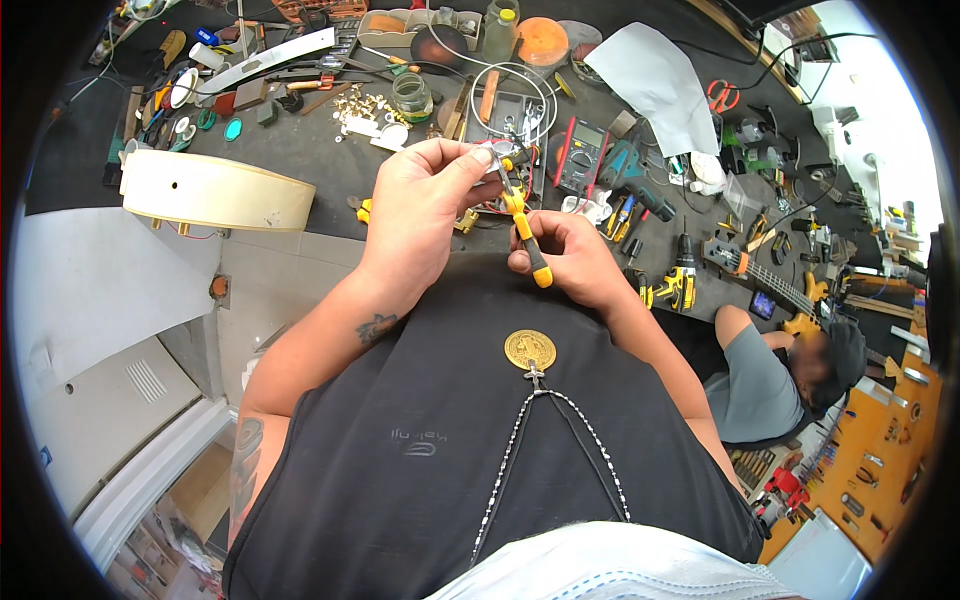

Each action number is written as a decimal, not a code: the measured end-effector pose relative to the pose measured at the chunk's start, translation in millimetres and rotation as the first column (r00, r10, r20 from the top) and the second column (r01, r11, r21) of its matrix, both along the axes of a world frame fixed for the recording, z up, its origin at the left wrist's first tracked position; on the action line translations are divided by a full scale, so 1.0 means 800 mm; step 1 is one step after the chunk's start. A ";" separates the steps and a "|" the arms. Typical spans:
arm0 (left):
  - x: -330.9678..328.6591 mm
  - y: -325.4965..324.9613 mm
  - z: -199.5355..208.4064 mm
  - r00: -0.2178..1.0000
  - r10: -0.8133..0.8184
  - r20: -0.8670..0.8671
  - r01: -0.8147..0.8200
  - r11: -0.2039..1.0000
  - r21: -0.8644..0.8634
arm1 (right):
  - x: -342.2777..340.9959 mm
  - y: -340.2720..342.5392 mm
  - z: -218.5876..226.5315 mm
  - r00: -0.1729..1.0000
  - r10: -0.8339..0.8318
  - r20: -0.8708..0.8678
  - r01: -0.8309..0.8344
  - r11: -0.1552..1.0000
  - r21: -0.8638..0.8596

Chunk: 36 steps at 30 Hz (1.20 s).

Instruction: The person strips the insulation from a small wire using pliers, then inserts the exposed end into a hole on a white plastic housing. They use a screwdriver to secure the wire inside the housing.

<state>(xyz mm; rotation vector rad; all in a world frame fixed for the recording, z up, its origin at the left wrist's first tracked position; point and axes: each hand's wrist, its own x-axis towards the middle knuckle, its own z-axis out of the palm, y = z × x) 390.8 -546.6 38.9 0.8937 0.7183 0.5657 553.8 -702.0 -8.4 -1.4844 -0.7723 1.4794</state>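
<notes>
My left hand (425, 205) is closed, thumb and fingertips pinching a small, pale, partly shiny part (500, 148) above the bench's near edge. Beside it, my right hand (575, 260) has its fingers closed around a yellow-and-black screwdriver (526, 228). The handle's butt points down toward my body, while the shaft reaches up to the part in my left fingers. Exactly where the tip touches is too small to make out. Behind the hands lies a shallow tray (535, 115) with small metal pieces and wires.
A red-and-black multimeter (582, 155) and a teal power tool (630, 172) lie to the right, with a yellow drill (680, 280) nearer. A glass jar (411, 98) stands behind brass bits (360, 112). A cream curved body (215, 190) sits left. Another person (765, 380) works at right beside a bass guitar (770, 275).
</notes>
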 end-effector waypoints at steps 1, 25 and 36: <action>0.000 0.000 0.000 1.000 0.004 -0.004 -0.004 1.000 0.002 | -0.001 0.000 0.000 1.000 -0.003 -0.004 0.003 1.000 -0.003; 0.000 0.005 -0.001 0.999 -0.002 0.036 0.004 0.999 -0.051 | -0.001 0.007 -0.006 0.989 -0.127 -0.082 0.131 0.990 0.056; -0.003 0.011 -0.012 0.998 -0.022 0.055 0.032 0.980 -0.197 | 0.007 -0.005 -0.037 0.836 -0.309 -0.454 0.423 0.890 0.173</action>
